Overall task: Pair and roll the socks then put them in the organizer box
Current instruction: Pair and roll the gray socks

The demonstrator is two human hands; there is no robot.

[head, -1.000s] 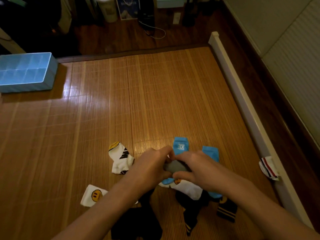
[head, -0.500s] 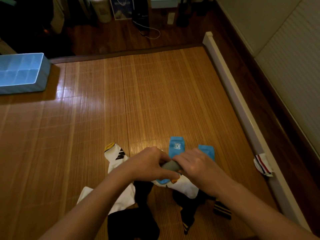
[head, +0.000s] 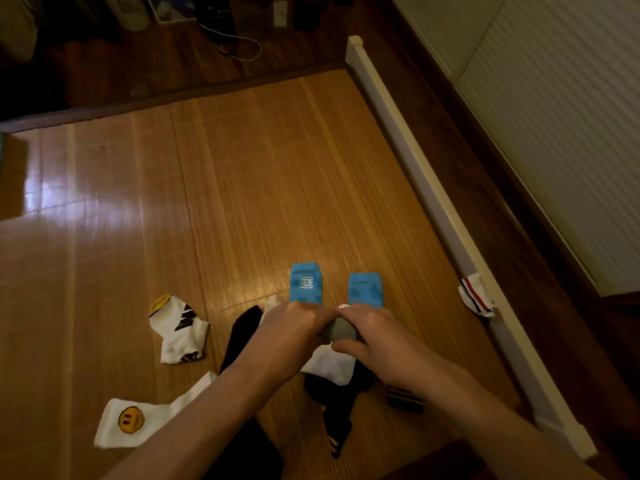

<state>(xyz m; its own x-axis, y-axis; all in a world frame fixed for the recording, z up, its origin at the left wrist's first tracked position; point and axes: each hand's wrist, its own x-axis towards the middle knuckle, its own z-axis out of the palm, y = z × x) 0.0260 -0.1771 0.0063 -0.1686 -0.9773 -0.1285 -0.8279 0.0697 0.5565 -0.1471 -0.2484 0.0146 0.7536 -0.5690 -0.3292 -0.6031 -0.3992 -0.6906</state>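
While both hands meet over the pile of socks, the left hand (head: 294, 329) and the right hand (head: 379, 337) hold a small grey roll (head: 341, 330) between them. The fingers of each hand are curled round it, one hand on each side, so only the middle part of the roll shows. The roll is in the near middle of the mat (head: 242, 185), just above a white sock (head: 329, 368) that lies on a black sock (head: 337, 400).

Just behind the hands lie two blue socks side by side: the left blue sock (head: 306, 282) has white letters, and the right blue sock (head: 365, 289) is close beside it. To the left of the hands a long dark sock (head: 242, 329) lies partly under the left forearm. Further left is a patterned sock (head: 180, 332), white with black marks and a yellow edge. Nearer to the person lies a smiley sock (head: 128, 421). A banded sock (head: 405, 400), dark with pale lines, shows under the right forearm. A striped sock (head: 476, 296), white with red and dark lines, rests against the rail (head: 415, 174) at the right edge of the mat.
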